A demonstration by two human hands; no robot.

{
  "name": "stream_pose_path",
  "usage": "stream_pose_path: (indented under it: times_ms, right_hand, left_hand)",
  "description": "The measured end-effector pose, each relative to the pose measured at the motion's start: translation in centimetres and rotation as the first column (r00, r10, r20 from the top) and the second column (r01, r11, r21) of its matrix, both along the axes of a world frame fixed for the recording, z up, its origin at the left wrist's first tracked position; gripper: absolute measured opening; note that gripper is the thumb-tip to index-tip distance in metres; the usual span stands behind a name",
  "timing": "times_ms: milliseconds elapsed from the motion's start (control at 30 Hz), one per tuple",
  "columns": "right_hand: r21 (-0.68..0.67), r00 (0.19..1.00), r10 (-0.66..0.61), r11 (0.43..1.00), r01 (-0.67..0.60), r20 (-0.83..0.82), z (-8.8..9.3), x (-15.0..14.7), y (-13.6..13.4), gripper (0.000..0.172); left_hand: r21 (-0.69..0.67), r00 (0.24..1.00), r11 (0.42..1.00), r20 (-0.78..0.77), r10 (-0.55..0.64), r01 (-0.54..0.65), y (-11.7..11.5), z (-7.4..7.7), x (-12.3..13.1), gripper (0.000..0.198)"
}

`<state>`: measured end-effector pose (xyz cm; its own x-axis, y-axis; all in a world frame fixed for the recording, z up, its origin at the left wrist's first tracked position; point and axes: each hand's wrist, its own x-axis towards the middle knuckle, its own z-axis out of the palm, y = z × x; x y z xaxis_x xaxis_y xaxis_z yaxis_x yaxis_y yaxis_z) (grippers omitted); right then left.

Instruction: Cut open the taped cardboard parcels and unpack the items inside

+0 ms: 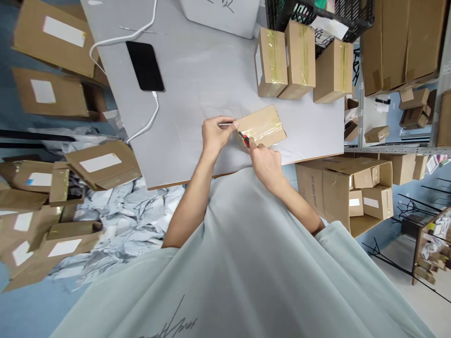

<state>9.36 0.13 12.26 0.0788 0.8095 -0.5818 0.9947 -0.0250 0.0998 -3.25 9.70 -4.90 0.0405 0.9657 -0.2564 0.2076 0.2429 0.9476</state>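
A small cardboard box (263, 121) with shiny clear tape lies at a slant near the table's front edge. My right hand (266, 163) is closed around a red and black utility knife (244, 139), its tip at the box's left end, by the tape. My left hand (216, 134) grips that same end between thumb and fingers, close to the knife's tip. A thin pale edge shows between the left fingers; I cannot make out whether it is a flap.
Three taped cardboard boxes (300, 61) stand at the back right before a black crate (320, 21). A phone (145, 66) with a white cable lies left. Opened boxes and grey plastic bags (130, 211) fill the floor at left; a large carton (327, 188) stands right.
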Motion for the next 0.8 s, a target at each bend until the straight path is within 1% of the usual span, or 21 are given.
stream_pose_path:
  times_ms: [233, 333, 400, 500, 567, 633, 733, 800]
  right_hand:
    - [-0.074, 0.998, 0.028, 0.997, -0.024, 0.053, 1.7, -0.2, -1.5, 0.061]
    - [-0.103, 0.997, 0.03, 0.994, -0.023, 0.075, 2.0, 0.1, -2.6, 0.063]
    - [-0.127, 0.995, 0.026, 0.992, -0.015, 0.092, 1.8, 0.6, -3.7, 0.063]
    - [-0.155, 0.994, 0.007, 0.988, 0.011, 0.113, 0.6, 1.4, -5.4, 0.062]
    - [-0.145, 0.993, -0.013, 0.989, 0.03, 0.115, -0.1, 1.8, -6.1, 0.062]
    - [-0.124, 0.994, -0.035, 0.991, 0.048, 0.106, -0.1, 2.0, -6.5, 0.062]
    - [-0.081, 0.992, -0.092, 0.992, 0.099, 0.081, 1.3, 1.8, -6.8, 0.059]
    - [-0.01, 0.987, -0.155, 0.988, 0.156, 0.03, 2.5, 2.1, -7.1, 0.057]
  left_hand:
    - [0.015, 1.0, 1.0, -0.019, 0.013, -0.013, -0.8, -0.1, 0.4, 0.024]
    - [0.031, 0.999, 0.999, -0.041, 0.028, -0.027, -0.9, 0.0, 0.7, 0.02]
    - [0.046, 0.998, 0.998, -0.056, 0.042, -0.039, -1.0, 0.2, 0.8, 0.019]
    - [0.051, 0.998, 0.998, -0.048, 0.047, -0.044, -1.0, 0.4, 1.0, 0.018]
    - [0.052, 0.999, 0.998, -0.034, 0.037, -0.035, -1.1, 0.5, 0.9, 0.018]
    - [0.056, 0.999, 0.998, -0.024, 0.025, -0.024, -1.1, 0.5, 0.8, 0.018]
    - [0.057, 1.0, 0.998, -0.019, 0.016, -0.014, -0.9, 0.7, 0.6, 0.018]
    - [0.053, 1.0, 0.999, -0.017, 0.012, -0.011, -0.7, 0.8, 0.4, 0.017]
